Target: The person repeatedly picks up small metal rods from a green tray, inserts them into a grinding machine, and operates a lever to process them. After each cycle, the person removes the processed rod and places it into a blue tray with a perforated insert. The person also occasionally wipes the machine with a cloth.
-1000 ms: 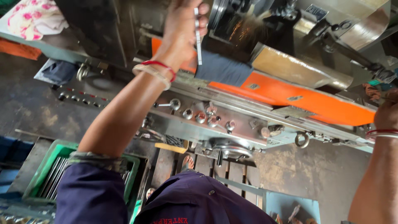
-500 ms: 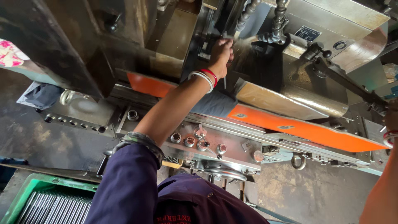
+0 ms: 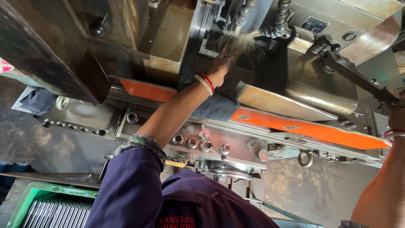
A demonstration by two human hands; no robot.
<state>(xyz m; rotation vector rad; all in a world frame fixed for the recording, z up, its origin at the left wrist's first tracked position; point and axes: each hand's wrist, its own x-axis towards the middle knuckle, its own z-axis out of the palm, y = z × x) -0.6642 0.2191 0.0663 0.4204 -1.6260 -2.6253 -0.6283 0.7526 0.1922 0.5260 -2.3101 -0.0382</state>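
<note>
**Left hand up inside the machine**

Near: green crate (image 3: 40,195) of metal rods (image 3: 57,213) at lower left. Mid: panel with round knobs (image 3: 192,142), orange guard strip (image 3: 295,126) above it. Far: left hand (image 3: 222,64) reaches into the dark machine opening (image 3: 236,46); its fingers are blurred, so can't tell the grip. Right hand (image 3: 396,116) is at the frame edge on a long lever (image 3: 358,80), apparently gripping it.
</note>
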